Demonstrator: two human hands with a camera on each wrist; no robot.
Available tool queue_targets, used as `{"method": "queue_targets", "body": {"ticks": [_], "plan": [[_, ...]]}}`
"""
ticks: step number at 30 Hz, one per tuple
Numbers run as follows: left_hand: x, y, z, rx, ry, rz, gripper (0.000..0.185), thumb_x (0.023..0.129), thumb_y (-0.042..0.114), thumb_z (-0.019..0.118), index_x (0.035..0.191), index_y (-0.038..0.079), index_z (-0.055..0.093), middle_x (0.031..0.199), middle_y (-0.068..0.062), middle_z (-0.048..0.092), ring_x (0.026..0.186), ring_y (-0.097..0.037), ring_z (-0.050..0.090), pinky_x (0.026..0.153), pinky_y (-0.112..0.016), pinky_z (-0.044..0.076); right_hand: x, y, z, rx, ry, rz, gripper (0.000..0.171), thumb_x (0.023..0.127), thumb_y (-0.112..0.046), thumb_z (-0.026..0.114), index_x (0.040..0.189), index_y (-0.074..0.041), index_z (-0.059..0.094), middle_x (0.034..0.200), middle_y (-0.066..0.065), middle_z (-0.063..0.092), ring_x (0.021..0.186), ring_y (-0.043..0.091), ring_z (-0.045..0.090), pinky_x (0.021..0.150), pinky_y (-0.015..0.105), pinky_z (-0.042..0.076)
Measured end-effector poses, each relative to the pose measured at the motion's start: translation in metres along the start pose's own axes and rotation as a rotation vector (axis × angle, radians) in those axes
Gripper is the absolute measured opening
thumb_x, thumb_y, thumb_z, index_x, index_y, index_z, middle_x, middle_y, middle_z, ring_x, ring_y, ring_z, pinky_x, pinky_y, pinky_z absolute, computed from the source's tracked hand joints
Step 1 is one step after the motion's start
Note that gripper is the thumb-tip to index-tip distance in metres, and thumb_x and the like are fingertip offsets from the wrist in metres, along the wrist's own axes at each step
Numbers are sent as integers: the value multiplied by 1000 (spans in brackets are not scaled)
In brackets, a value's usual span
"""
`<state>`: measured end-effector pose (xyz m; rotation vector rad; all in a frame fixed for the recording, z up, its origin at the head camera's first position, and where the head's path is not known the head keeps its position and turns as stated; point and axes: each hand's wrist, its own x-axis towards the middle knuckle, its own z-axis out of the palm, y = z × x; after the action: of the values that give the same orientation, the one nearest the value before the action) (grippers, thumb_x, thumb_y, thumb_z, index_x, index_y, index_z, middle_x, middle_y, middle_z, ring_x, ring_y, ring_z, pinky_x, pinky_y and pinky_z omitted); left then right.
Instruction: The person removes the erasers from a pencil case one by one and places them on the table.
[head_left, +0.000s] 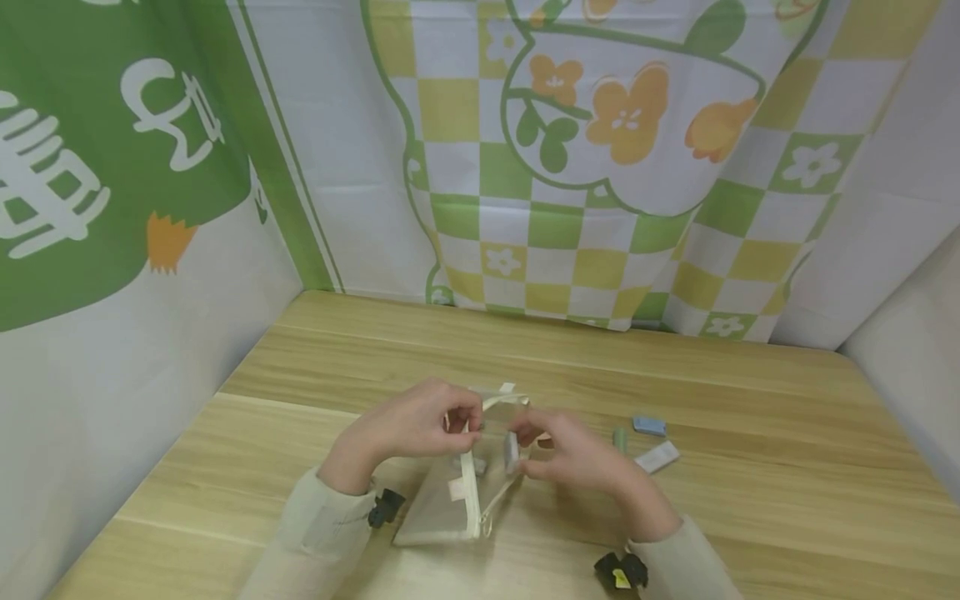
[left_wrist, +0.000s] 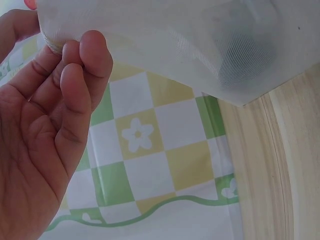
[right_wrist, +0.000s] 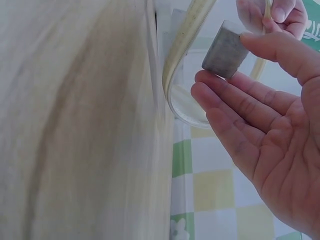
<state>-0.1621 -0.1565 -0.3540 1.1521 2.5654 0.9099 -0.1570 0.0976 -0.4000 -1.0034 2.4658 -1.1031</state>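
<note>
At the near middle of the light wooden bench a translucent white mesh zip pouch is held open: its upper edge is pinched by the left hand, fingers curled on the mesh rim. A small grey rectangular block is pinched between thumb and fingertips of the right hand, just at the pouch mouth, touching or nearly touching the cream zip tape.

Risk, as judged: the block may catch on the zip edge and drop onto the bench if the mouth sags; the light pinch on slack mesh could slip.

Three more small pieces lie well right of the pouch: a blue block, a green one, a white flat one.

Pouch contents are blurred; something pale inside cannot be identified. The block's far face is hidden.
</note>
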Motion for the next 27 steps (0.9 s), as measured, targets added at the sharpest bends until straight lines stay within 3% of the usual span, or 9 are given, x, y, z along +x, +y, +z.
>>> {"method": "queue_targets", "body": {"ticks": [13,27], "plan": [[0,1,0,1,-3,-5,9,85,15,66,79,20,62,65,11,52,59,-1,46,53,-18,39,-11,1,-6,-14,20,58,45,85,-13,70,128,-1,60,116,7,67,108,25,64,95,48,54],[1,0,0,0,-6,-11,9,86,14,66,79,19,62,65,11,51,59,-1,46,54,-18,39,-19,3,-16,-23,53,43,45,86,-14,72,126,0,59,114,8,69,108,28,64,95,49,53]]}}
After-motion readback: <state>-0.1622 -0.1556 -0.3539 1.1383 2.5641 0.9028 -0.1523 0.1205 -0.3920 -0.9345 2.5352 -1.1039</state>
